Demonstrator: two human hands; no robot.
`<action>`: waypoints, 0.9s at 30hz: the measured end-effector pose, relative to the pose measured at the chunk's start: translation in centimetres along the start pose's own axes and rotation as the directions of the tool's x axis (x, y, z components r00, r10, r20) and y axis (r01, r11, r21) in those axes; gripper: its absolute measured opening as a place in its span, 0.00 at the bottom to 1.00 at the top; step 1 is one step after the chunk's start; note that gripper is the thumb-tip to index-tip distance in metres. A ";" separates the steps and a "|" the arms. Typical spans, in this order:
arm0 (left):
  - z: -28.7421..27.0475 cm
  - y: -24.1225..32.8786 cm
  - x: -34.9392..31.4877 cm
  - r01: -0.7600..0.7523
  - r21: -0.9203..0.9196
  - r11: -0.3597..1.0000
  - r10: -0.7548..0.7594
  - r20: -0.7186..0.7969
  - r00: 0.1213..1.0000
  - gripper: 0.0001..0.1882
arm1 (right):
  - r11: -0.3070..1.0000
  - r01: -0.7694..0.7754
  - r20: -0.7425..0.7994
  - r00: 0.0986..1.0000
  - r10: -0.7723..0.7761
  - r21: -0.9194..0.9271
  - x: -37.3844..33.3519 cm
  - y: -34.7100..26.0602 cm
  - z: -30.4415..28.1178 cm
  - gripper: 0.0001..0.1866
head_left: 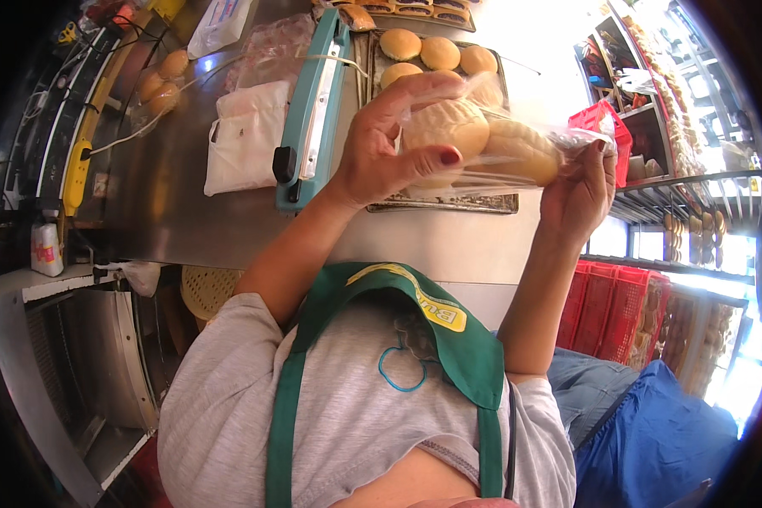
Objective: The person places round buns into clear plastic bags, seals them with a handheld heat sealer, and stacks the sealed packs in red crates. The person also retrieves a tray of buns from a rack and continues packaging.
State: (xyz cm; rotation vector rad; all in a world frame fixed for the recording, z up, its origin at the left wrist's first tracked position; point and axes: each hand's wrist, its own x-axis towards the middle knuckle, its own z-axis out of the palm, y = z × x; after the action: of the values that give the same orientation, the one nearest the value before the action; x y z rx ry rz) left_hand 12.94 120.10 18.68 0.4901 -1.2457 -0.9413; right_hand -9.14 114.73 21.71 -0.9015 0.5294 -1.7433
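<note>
Above a baking tray (474, 203), both my hands hold a clear plastic bag (504, 179) with golden bread buns (521, 151) inside. My left hand (372, 157) is wrapped round the bag's left end, thumb in front and fingers behind a bun. At the other end my right hand (577, 196) pinches the gathered plastic between thumb and fingers. Loose round buns (440, 52) lie on the tray behind the bag, which hides part of them. Left of the tray stands a teal bag sealer (292, 161), nearest to my left forearm.
White plastic bags (247, 140) lie left of the sealer, near bagged buns (157, 91). Another tray of filled pastries (415, 10) sits at the back. A yellow power strip (77, 178) is at far left. Red crates (605, 309) and a person in blue (660, 423) are at right.
</note>
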 end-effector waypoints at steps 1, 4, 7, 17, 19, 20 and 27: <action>0.0 -0.2 -0.2 -0.055 -0.005 0.998 0.055 -0.001 0.998 0.41 | 1.000 -0.005 -0.024 1.000 0.005 -0.003 -0.3 0.2 0.0 0.06; 0.5 -1.1 -0.8 0.001 0.078 0.997 0.014 -0.197 0.980 0.14 | 0.999 0.011 -0.010 1.000 -0.011 -0.039 -1.2 0.7 -0.4 0.07; 0.8 -2.3 -0.9 -0.041 0.236 0.971 0.110 -0.286 0.952 0.10 | 0.995 -0.065 -0.205 0.978 0.049 -0.070 -1.2 0.1 -0.9 0.08; 4.8 -0.7 1.8 -0.129 0.430 0.894 0.167 -0.051 0.985 0.06 | -0.080 0.737 0.734 0.675 0.069 -0.671 -3.0 -2.0 1.1 0.52; 5.4 0.5 2.1 -0.168 0.536 0.827 0.187 0.020 0.982 0.05 | 0.046 0.711 0.712 0.699 0.062 -0.702 -2.3 -1.9 0.9 0.50; 5.4 1.1 2.3 -0.140 0.535 0.833 0.155 0.017 0.988 0.06 | 0.066 0.760 0.762 0.648 0.006 -0.646 -1.8 -1.9 0.8 0.36; 1.0 2.7 4.1 0.193 0.487 0.852 -0.193 -0.051 0.980 0.34 | 0.548 0.629 0.805 0.574 0.152 -0.552 0.4 -3.1 1.4 0.07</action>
State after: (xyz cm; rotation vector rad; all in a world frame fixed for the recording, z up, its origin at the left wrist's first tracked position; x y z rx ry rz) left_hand 13.04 118.35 23.37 1.0347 -1.4582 -0.7824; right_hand -9.93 115.55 24.94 -2.4283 0.5801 -1.0439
